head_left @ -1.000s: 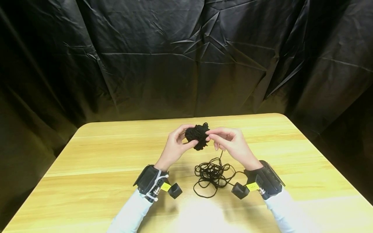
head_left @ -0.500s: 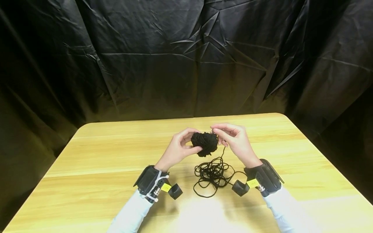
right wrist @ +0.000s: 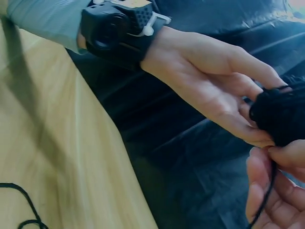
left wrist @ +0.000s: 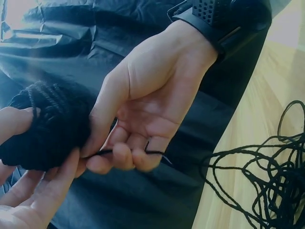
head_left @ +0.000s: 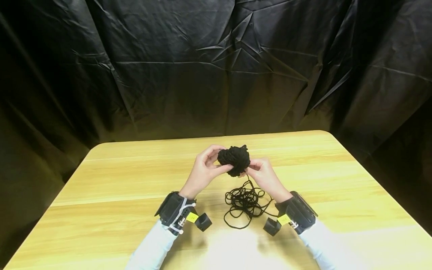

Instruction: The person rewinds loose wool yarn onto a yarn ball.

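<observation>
A ball of black yarn (head_left: pixel 236 159) is held up over the table, gripped by my left hand (head_left: pixel 202 170) with the thumb on its near side and the fingers behind. My right hand (head_left: pixel 266 176) is at the ball's lower right, pinching the yarn strand (left wrist: pixel 107 152) between thumb and fingers close against the ball. In the left wrist view the strand runs across the curled right fingers (left wrist: pixel 123 157). From the right hand it drops to a loose tangle of yarn (head_left: pixel 244 202) lying on the table below.
The wooden table (head_left: pixel 135 180) has rounded far corners, with a black sheet (head_left: pixel 175 93) hanging behind it. Each wrist wears a black camera band (head_left: pixel 297 212) whose small block juts inward over the table.
The right hand has gone from above the ball's right side down to its lower right, carrying the strand. The ball has shifted and turned in the left hand.
</observation>
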{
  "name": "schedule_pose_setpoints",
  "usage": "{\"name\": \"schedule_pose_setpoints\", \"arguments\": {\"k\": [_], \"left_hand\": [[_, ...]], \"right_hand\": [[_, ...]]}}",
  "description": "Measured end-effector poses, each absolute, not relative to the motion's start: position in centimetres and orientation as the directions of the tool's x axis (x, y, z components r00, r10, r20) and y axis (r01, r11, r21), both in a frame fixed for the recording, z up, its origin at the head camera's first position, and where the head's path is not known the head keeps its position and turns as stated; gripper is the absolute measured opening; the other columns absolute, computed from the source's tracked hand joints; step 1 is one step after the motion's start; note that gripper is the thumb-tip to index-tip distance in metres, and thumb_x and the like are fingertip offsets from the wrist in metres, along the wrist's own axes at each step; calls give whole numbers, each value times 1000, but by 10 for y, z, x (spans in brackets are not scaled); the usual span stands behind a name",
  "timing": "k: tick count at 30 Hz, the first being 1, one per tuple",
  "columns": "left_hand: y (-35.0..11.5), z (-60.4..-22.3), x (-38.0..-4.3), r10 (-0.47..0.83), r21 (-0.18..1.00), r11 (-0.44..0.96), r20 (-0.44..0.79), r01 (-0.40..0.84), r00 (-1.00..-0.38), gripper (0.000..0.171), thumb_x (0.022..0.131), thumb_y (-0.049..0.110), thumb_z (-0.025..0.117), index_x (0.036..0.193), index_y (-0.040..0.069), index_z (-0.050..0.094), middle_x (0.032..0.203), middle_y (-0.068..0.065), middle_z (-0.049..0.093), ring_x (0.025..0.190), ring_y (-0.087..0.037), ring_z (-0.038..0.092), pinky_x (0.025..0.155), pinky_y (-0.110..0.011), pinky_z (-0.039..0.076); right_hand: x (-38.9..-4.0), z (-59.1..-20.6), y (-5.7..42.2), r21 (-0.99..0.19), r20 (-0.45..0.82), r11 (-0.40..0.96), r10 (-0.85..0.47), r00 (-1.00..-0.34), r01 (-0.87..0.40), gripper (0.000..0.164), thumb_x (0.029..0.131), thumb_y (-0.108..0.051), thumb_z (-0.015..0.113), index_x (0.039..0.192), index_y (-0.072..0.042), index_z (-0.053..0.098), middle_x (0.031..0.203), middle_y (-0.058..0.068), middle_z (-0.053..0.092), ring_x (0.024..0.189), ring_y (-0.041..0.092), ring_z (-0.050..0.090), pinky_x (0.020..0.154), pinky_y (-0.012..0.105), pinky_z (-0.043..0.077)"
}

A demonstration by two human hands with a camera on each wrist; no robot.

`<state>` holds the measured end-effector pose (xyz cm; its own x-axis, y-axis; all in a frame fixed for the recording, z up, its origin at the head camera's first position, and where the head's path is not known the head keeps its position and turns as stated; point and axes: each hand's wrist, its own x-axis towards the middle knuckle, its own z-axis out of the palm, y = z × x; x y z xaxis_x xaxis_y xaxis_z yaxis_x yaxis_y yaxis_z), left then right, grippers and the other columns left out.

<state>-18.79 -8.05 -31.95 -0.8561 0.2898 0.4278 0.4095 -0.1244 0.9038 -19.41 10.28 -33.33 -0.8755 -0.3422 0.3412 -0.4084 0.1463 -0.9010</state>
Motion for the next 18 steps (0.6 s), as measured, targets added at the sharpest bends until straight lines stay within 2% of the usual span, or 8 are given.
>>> {"name": "schedule_pose_setpoints", "arguments": {"k": [2,6,12,18], "left_hand": [[-80,-319,-188,272,904,-127,427,408,-862,41,72,-11,66,110,-5,51,106,-14,55,101,-16,55,82,-34,49],[-80,-320,-188,237,904,-119,427,410,-873,40,72,-11,66,108,-6,52,105,-18,57,98,-15,56,83,-36,48],[-80,-319,-188,188,904,-116,427,412,-884,37,72,-11,65,106,-6,52,103,-20,58,94,-13,57,88,-40,45],[-80,-319,-188,180,913,-110,407,393,-896,38,74,-10,64,109,-5,51,106,-13,55,93,-17,60,83,-33,48]], "right_hand": [[-193,-335,101,-893,343,157,-369,-864,-421,16,83,6,52,92,17,61,70,21,63,69,6,60,77,31,49],[-190,-337,97,-893,320,166,-418,-850,-418,16,83,4,53,91,12,64,72,18,65,76,11,62,81,28,46],[-184,-339,92,-905,282,137,-514,-810,-402,19,86,-5,56,95,9,65,79,17,66,72,20,62,76,33,50],[-179,-334,93,-889,243,182,-589,-771,-419,23,88,-12,54,101,6,64,79,12,66,69,20,61,72,28,51]]}}
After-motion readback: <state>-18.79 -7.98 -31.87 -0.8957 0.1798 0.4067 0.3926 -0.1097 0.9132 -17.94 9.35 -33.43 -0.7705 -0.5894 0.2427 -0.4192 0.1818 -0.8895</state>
